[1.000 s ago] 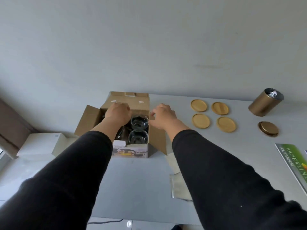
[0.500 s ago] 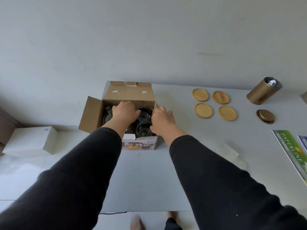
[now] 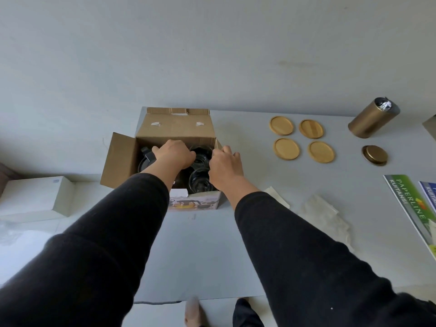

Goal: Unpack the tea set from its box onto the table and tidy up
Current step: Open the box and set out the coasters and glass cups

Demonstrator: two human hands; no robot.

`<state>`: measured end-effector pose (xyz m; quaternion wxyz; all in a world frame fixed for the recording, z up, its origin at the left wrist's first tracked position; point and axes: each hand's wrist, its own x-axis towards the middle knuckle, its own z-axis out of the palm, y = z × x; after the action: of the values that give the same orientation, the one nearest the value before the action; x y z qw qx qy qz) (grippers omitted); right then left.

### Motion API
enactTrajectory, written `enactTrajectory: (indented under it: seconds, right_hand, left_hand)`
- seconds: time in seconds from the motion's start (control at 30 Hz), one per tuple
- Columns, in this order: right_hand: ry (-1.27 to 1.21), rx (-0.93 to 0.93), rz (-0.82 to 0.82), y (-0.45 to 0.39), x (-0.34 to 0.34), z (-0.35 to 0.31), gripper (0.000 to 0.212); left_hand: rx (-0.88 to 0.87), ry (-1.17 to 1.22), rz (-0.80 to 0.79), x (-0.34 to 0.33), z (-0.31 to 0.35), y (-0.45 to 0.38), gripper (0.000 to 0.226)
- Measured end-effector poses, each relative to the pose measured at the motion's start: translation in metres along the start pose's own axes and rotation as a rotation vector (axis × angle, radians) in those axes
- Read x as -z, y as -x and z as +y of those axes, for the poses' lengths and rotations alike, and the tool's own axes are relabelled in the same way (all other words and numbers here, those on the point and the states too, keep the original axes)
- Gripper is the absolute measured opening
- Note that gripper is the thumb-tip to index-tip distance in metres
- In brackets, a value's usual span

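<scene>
The open cardboard box (image 3: 175, 131) is seen on the table (image 3: 200, 251) with glass cups (image 3: 199, 182) inside, both the left hand (image 3: 173, 155) and right hand (image 3: 225, 168) being reached into it, though whether their curled fingers are closed on anything cannot be told.

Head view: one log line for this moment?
stage: unpacking | left hand: in box | right hand: at box's right edge | glass cups: inside | coasters: four on table

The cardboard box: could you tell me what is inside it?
In the box, two glass cups and a dark-handled glass pot show; both hands cover the rest.
</scene>
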<state>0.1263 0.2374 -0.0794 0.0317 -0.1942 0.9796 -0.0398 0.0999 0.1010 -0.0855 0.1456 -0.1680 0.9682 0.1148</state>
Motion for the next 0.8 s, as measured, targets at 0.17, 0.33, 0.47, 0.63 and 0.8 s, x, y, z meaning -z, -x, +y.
enactTrajectory:
  seconds: [0.17,0.33,0.47,0.63,0.8]
  right_hand:
    - [-0.02,-0.013,0.003,-0.001,-0.001,0.001,0.014]
    - [-0.054,-0.052,0.019,-0.007,0.012,-0.003,0.011]
    - [0.032,0.004,0.042,-0.009,0.041,0.002,0.019]
    - [-0.049,-0.075,0.024,-0.007,0.078,0.011,0.017]
    - [-0.139,-0.179,0.035,-0.002,0.11,0.044,0.02]
  left_hand:
    - [0.012,0.022,0.008,0.009,-0.004,-0.001,0.033]
    - [-0.009,0.045,0.016,0.028,-0.009,0.005,0.026]
    - [-0.031,-0.017,0.05,0.05,-0.015,0.01,0.029]
    - [-0.092,-0.089,0.141,0.085,-0.011,0.016,0.022]
    - [-0.122,-0.175,0.193,0.116,0.019,0.018,0.02]
